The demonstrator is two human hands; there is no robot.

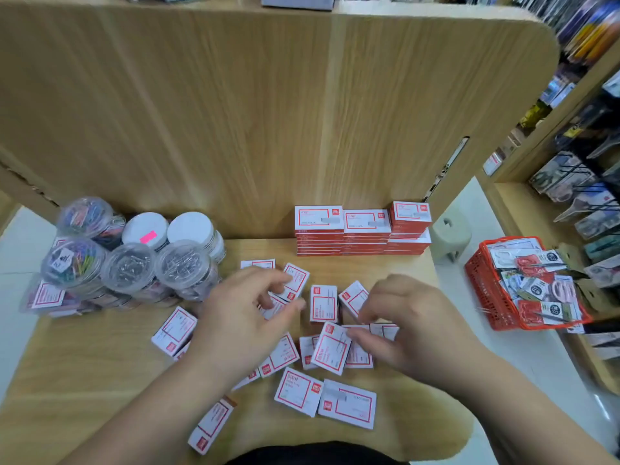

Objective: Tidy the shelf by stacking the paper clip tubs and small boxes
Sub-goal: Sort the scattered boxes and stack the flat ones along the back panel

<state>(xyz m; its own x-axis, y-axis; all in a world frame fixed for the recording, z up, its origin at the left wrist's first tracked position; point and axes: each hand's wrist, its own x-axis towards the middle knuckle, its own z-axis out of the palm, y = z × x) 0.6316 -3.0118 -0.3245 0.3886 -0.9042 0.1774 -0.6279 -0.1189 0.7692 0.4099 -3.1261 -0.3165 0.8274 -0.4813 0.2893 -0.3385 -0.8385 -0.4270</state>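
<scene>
Several small red-and-white boxes lie scattered on the wooden shelf [100, 370]. My left hand [241, 317] hovers over them, its fingertips and thumb pinching one small box [295, 281]. My right hand [409, 327] reaches in from the right, its fingers curled over a box [330, 347] that is tilted up on the pile. Neat stacks of the same boxes [362, 233] stand against the back panel. Clear round paper clip tubs [134, 260] are stacked at the left, some with coloured clips, some with silver ones, two with white lids.
A tall wooden back panel [268, 112] closes the shelf behind. A red basket [496, 297] of packaged goods and a small beige stool [451, 236] stand on the floor to the right. Racks of stationery [577, 196] line the far right.
</scene>
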